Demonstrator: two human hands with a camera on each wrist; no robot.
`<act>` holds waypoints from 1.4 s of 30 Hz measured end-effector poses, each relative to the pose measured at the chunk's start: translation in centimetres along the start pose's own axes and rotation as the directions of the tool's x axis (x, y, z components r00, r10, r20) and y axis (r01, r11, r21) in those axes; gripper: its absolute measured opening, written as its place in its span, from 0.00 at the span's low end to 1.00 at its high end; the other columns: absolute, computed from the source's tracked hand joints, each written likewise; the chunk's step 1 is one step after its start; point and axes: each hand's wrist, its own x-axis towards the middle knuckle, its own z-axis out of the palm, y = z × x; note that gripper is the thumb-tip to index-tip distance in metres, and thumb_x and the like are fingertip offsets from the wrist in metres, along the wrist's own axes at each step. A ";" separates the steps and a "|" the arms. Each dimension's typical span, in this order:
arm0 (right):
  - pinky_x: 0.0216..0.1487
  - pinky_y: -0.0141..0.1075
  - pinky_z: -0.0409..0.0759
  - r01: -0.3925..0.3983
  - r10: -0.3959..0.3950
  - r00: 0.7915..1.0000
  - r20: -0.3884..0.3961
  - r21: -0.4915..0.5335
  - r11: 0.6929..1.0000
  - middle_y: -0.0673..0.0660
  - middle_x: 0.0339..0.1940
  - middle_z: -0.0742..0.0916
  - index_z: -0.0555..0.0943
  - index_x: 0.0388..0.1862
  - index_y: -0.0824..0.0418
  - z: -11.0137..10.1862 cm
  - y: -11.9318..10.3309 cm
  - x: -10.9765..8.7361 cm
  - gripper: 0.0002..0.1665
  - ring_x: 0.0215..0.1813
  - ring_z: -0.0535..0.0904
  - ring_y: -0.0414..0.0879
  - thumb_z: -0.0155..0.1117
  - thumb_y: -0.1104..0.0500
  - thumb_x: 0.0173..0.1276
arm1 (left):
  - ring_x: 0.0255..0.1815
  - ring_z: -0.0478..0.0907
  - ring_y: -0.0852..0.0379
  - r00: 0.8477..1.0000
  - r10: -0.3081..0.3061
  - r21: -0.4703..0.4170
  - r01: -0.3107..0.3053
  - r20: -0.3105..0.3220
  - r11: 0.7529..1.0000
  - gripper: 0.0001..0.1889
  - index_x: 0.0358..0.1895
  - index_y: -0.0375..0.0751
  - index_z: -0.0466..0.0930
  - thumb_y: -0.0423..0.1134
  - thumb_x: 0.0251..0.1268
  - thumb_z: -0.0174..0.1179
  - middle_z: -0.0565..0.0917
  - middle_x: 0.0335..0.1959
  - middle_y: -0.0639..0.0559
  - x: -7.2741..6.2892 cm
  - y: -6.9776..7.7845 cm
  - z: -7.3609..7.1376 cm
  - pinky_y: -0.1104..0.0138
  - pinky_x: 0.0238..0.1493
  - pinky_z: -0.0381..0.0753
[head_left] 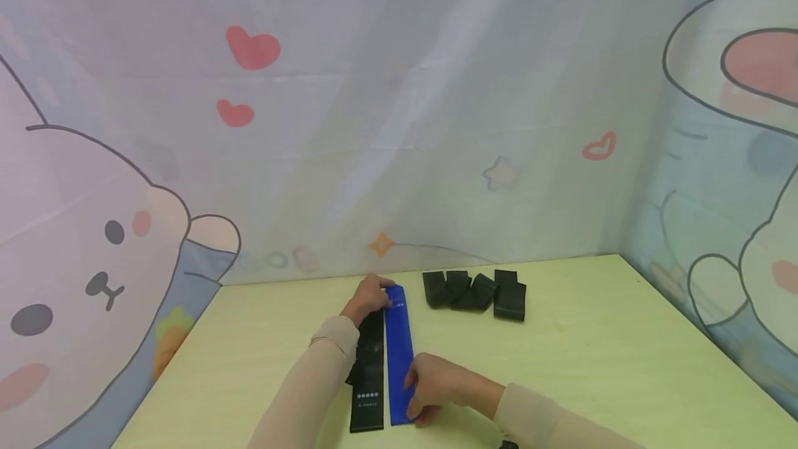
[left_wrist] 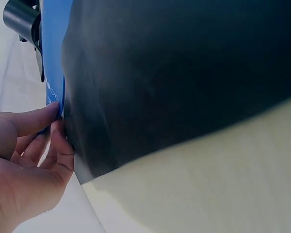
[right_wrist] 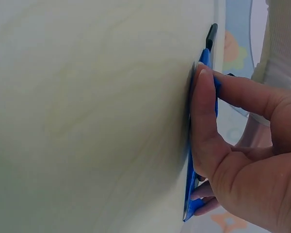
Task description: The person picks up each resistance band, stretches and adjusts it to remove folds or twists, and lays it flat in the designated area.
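A flat blue resistance band (head_left: pixel 399 352) lies lengthwise on the pale yellow table. At its far end my left hand (head_left: pixel 370 294) pinches the edge; thumb and fingertips meet on the blue band (left_wrist: pixel 53 53) in the left wrist view. My right hand (head_left: pixel 434 386) grips the near end by its right edge. The right wrist view has the thumb and a finger on either side of the blue band (right_wrist: pixel 189 191). Just left of it, a black resistance band (head_left: pixel 369 366) with white dots and lettering runs alongside, its far end hidden under my left hand and forearm.
Several folded black bands (head_left: pixel 511 301) lie in a row at the back of the table (head_left: pixel 598 352). A printed cloth backdrop (head_left: pixel 424 158) rises behind the table's far edge and along its sides. A small dark object (head_left: pixel 508 445) shows at the bottom, by my right sleeve.
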 end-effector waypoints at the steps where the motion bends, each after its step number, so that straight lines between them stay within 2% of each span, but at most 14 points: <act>1: 0.23 0.40 0.85 -0.001 0.001 1.000 -0.002 -0.011 1.000 0.63 0.25 0.84 0.78 0.36 0.72 0.0 0.0 0.0 0.17 0.21 0.85 0.52 0.73 0.78 0.47 | 0.54 0.82 0.41 1.000 0.000 0.006 0.000 0.002 1.000 0.26 0.60 0.32 0.81 0.20 0.53 0.66 0.82 0.56 0.33 -0.1 0.0 0.0 0.52 0.55 0.81; 8: 0.22 0.40 0.84 0.002 -0.003 1.000 -0.014 -0.066 0.998 0.62 0.22 0.84 0.77 0.34 0.71 0.1 -0.4 -0.2 0.17 0.19 0.84 0.51 0.75 0.77 0.48 | 0.57 0.80 0.38 1.000 -0.009 0.006 0.009 0.005 1.000 0.26 0.62 0.33 0.80 0.22 0.57 0.66 0.80 0.60 0.34 -0.4 -0.2 0.0 0.51 0.56 0.80; 13: 0.21 0.39 0.83 0.013 -0.019 0.999 -0.029 -0.194 0.981 0.58 0.24 0.82 0.78 0.36 0.67 0.0 -0.5 -0.3 0.18 0.19 0.82 0.48 0.78 0.71 0.48 | 0.56 0.80 0.40 1.000 -0.001 0.017 0.001 0.005 1.000 0.26 0.62 0.33 0.80 0.22 0.57 0.66 0.80 0.60 0.34 -0.3 -0.3 0.0 0.51 0.56 0.80; 17: 0.19 0.37 0.81 0.023 -0.027 1.000 -0.013 -0.273 0.962 0.55 0.26 0.81 0.78 0.36 0.64 -0.1 -0.3 -0.3 0.19 0.18 0.80 0.45 0.79 0.67 0.49 | 0.55 0.81 0.40 1.000 0.001 0.031 -0.001 0.007 1.000 0.26 0.61 0.33 0.81 0.22 0.56 0.66 0.80 0.59 0.34 -0.3 -0.2 0.0 0.52 0.55 0.80; 28: 0.19 0.38 0.80 0.030 -0.032 0.999 -0.004 -0.273 0.961 0.56 0.26 0.81 0.77 0.37 0.63 -0.1 -0.2 -0.4 0.19 0.18 0.79 0.45 0.78 0.66 0.50 | 0.57 0.79 0.39 1.000 -0.004 0.001 0.004 0.020 1.000 0.25 0.61 0.33 0.81 0.22 0.57 0.66 0.79 0.60 0.33 -0.6 -0.1 -0.3 0.50 0.57 0.79; 37: 0.20 0.34 0.77 0.055 -0.059 0.998 0.002 -0.396 0.916 0.52 0.27 0.79 0.78 0.40 0.61 -0.2 -0.4 -0.7 0.19 0.19 0.75 0.42 0.79 0.61 0.54 | 0.58 0.79 0.38 0.999 0.015 0.042 -0.016 0.036 0.999 0.25 0.61 0.33 0.81 0.24 0.57 0.67 0.80 0.59 0.33 -0.2 -0.5 -0.1 0.51 0.57 0.79; 42: 0.20 0.34 0.77 0.056 -0.061 0.998 0.001 -0.409 0.911 0.52 0.27 0.79 0.78 0.40 0.60 -0.2 -0.6 -0.8 0.19 0.19 0.75 0.42 0.79 0.61 0.54 | 0.58 0.79 0.38 0.998 0.024 0.051 -0.027 0.053 0.998 0.25 0.61 0.31 0.80 0.23 0.58 0.67 0.79 0.61 0.32 -0.3 -0.3 -0.3 0.51 0.57 0.79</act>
